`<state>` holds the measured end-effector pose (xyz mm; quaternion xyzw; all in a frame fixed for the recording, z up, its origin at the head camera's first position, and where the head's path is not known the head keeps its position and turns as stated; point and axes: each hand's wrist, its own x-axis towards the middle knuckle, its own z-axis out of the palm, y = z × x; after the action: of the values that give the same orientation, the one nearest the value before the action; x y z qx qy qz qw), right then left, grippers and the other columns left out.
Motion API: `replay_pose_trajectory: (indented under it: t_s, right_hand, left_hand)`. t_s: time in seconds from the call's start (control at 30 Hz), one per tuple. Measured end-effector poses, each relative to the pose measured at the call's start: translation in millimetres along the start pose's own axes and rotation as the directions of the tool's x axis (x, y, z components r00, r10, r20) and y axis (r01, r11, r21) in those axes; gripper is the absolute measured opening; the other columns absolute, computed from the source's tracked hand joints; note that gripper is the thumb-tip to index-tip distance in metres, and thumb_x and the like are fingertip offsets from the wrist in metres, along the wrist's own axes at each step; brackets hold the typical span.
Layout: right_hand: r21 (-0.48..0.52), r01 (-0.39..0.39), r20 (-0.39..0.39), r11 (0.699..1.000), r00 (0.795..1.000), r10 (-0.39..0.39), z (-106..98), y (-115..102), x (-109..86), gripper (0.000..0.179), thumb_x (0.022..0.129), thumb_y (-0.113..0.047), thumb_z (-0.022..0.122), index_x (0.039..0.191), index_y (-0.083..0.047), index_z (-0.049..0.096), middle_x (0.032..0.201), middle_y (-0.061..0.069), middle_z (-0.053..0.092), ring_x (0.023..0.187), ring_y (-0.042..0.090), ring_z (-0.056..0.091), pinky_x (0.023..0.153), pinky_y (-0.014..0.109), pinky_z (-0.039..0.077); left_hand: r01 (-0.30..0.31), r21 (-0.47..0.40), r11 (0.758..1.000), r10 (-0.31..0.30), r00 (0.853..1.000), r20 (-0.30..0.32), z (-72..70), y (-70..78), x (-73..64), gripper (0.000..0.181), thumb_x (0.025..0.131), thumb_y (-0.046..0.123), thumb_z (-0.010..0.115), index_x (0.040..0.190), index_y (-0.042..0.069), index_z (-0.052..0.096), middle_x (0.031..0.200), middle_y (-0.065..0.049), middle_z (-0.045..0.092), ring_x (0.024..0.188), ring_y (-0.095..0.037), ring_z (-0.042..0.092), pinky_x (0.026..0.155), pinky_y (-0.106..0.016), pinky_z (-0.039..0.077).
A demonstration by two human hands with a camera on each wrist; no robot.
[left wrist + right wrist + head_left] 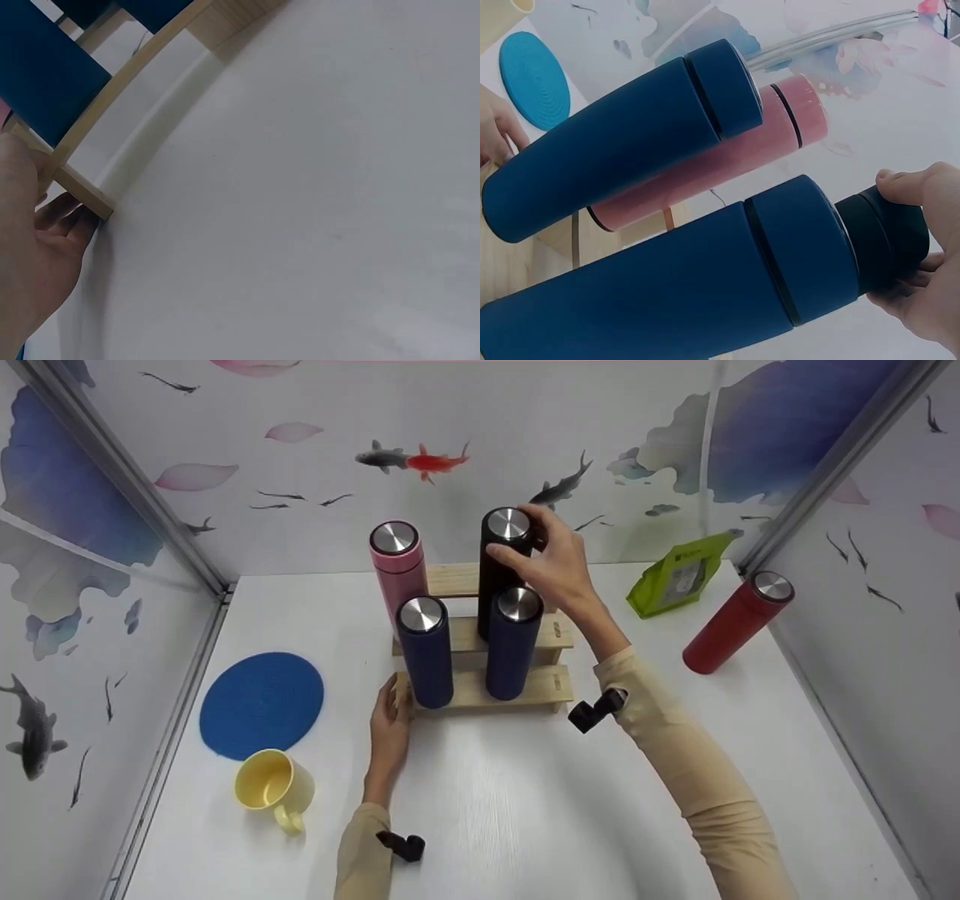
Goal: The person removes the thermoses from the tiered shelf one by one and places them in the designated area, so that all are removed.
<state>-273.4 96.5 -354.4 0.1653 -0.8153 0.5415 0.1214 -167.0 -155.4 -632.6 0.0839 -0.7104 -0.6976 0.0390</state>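
My right hand (559, 562) grips the top of a black thermos bottle (491, 585), thumb on the near side of its steel lid and fingers behind. The bottle stands upright on the middle step of a wooden tiered rack (469, 690). Two blue thermos bottles, the left one (427, 660) and the right one (513, 652), stand on the front step. A pink thermos bottle (397, 574) is behind the left blue one. With my left hand (390, 735) I hold the rack's left front end; in the left wrist view the fingers (64, 225) curl round its wooden end piece.
A red thermos bottle (735, 622) stands on the right side of the white table (480, 817), near a green pouch (682, 574). To the left lie a round blue mat (262, 705) and a yellow mug (289, 787). Printed walls enclose the table at the back and sides.
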Motion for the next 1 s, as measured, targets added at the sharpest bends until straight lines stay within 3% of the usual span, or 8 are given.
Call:
replay_pose_trajectory:
  t_s: [0.23,0.67,1.0]
  right_hand:
    - [-0.037,-0.018,-0.033,0.999,0.999,0.017,-15.5,3.7,-3.9,0.064,0.084,-0.025,0.084,0.137,-0.003,0.057,0.125,0.013,0.067,0.114,0.021,0.067,0.102,0.03,0.055]
    - [-0.035,-0.041,-0.078,0.999,0.996,0.038,-43.2,16.2,-11.0,0.062,0.084,-0.022,0.084,0.136,-0.002,0.057,0.125,0.014,0.067,0.114,0.024,0.066,0.103,0.032,0.055]
    - [-0.076,-0.048,-0.136,0.996,0.99,0.037,-66.0,18.6,-19.4,0.061,0.084,-0.021,0.083,0.134,0.003,0.058,0.122,0.016,0.069,0.112,0.022,0.066,0.103,0.031,0.055]
  left_hand:
    - [-0.015,0.027,1.0,0.016,1.0,-0.019,1.6,-2.9,0.9,0.052,0.109,0.025,0.047,0.158,0.016,0.033,0.165,-0.014,0.03,0.154,-0.032,0.027,0.116,-0.047,0.045]
    - [0.01,0.012,1.0,-0.01,1.0,-0.014,3.1,1.7,0.4,0.052,0.11,0.023,0.044,0.16,0.016,0.029,0.163,-0.014,0.035,0.146,-0.03,0.043,0.113,-0.043,0.048]
    - [0.017,0.008,1.0,-0.017,1.0,-0.01,2.7,1.8,-0.2,0.052,0.11,0.021,0.044,0.16,0.017,0.029,0.168,-0.011,0.025,0.153,-0.031,0.031,0.117,-0.044,0.044]
